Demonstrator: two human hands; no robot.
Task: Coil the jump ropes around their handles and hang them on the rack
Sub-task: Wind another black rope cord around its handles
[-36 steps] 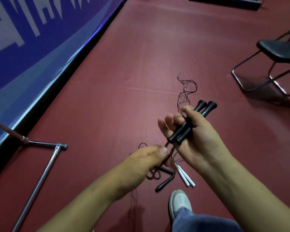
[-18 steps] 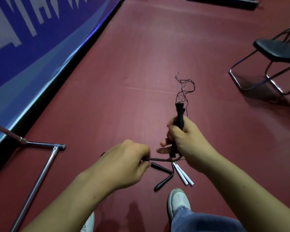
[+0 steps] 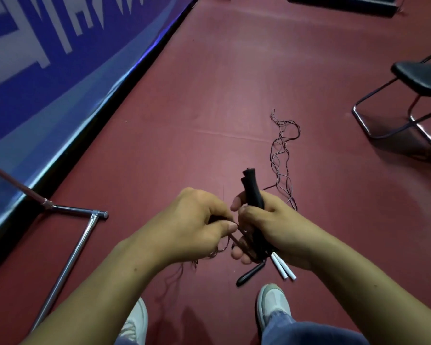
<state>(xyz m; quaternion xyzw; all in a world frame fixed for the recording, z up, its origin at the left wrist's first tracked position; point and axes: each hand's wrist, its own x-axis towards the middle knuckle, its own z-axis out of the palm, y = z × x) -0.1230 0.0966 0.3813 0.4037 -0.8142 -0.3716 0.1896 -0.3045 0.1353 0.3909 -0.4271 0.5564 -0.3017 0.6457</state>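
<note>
My right hand grips a pair of black jump rope handles, held together and pointing up and away from me. My left hand pinches the thin dark rope just left of the handles' lower end. Loose rope hangs below my left hand. On the red floor under my hands lie another black handle and two white handles. A tangle of thin ropes trails away across the floor. The metal rack's base tubes stand at the left.
A blue and white banner wall runs along the left. A black folding chair stands at the far right. My two shoes are at the bottom. A dark low board lies at the far end.
My right hand has turned the black handles from slanting right to nearly upright. My left hand has risen and come in close beside them, pinching the rope.
</note>
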